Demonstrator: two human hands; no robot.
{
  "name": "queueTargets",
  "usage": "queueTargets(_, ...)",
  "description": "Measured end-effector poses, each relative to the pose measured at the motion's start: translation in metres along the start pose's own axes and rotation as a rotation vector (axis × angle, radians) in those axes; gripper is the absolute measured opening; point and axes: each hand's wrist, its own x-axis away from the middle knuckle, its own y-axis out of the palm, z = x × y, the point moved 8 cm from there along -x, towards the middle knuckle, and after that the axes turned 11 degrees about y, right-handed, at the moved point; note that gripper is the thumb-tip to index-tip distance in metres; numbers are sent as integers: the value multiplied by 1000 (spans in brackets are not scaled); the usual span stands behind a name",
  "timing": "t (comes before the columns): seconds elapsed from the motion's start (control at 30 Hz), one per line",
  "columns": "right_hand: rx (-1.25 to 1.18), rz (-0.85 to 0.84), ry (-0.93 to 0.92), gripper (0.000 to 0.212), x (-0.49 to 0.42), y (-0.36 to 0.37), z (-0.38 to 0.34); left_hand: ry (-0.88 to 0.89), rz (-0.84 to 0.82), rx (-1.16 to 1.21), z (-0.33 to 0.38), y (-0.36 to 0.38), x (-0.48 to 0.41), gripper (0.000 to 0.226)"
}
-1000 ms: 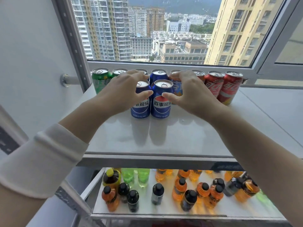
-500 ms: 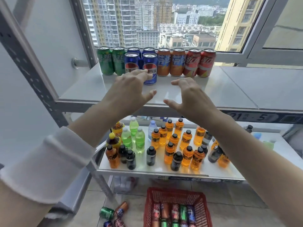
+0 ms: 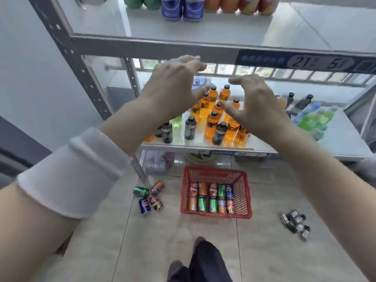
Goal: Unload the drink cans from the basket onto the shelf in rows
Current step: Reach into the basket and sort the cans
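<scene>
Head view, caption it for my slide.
Empty left hand and right hand hover before the shelf; red basket of cans on floor.

Left hand [image 3: 173,88] and right hand [image 3: 254,106] outstretched, empty, fingers loosely spread.

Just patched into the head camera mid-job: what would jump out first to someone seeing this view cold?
Two empty, open hands, the left hand and right hand, hover mid-frame in front of the shelving. Below them on the floor sits a red basket with two rows of cans lying in it, and four loose cans lie to its left. Behind the hands, orange bottles crowd the middle shelf.
</scene>
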Motion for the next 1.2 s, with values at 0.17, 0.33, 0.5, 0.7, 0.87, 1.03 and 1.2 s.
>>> queueTargets(0.17,11,-145,81,53,59,52,31,-45,-115,42,11,43,50,49)
queueTargets(0.33,-9,-186,117,52,102,67,64,-91,-176,76,33,75,79,50)
queueTargets(0.5,-72,-242,162,51,141,81,105,-157,-272,93,63,126,106,51)
queueTargets(0.7,-81,-324,245,46,177,116,168,-218,-410,110,89,195,130,52)
queueTargets(0.87,-47,-415,298,46,169,159,202,-260,-526,126,87,253,133,52)
queueTargets(1.03,-15,-509,384,45,151,208,238,-289,-646,190,68,318,125,52)
queueTargets(1.2,-67,-664,575,49,151,291,290,-453,-792,367,32,411,132,48)
